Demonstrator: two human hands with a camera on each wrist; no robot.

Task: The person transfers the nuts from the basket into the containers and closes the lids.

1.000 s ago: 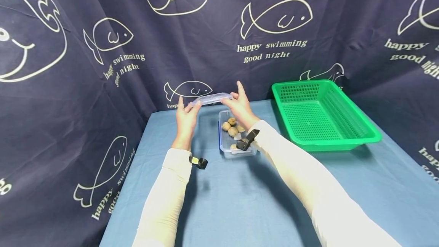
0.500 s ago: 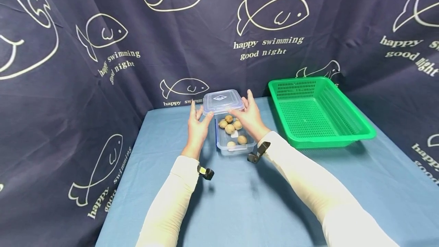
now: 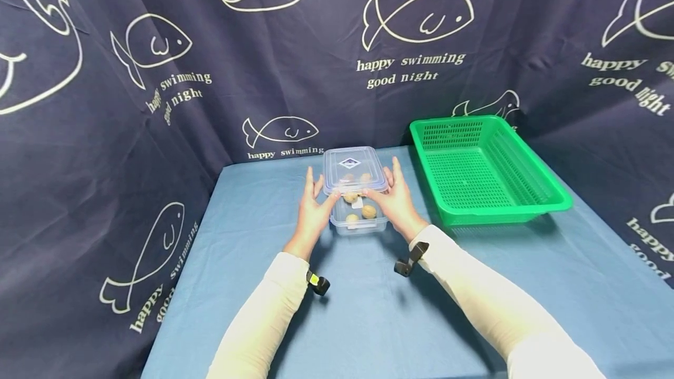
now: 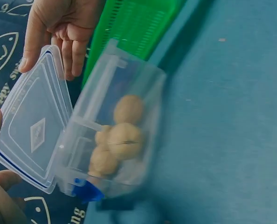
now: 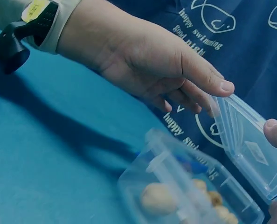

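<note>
A clear plastic lid [image 3: 350, 164] with a diamond-shaped label is held at its near corners by both hands. My left hand [image 3: 313, 214] pinches the left side, thumb on top; my right hand [image 3: 398, 202] pinches the right side likewise. Below the lid, a clear plastic food container [image 3: 363, 226] with blue trim stands on the table. Several walnuts [image 3: 369, 212] lie inside; the lid covers its far part in the head view. In the left wrist view, the lid [image 4: 36, 119] is tilted relative to the container [image 4: 148, 81], its far edge near the container's rim.
A green plastic basket [image 3: 497, 213] with perforated walls stands to the right of the container. A blue cloth [image 3: 358, 309] covers the table. Dark fabric [image 3: 337, 75] with fish drawings hangs behind and at the sides.
Both hands have brought the lid rightward and down toward the viewer, from left of the container to over it. The lid has turned from nearly edge-on to showing its top face.
</note>
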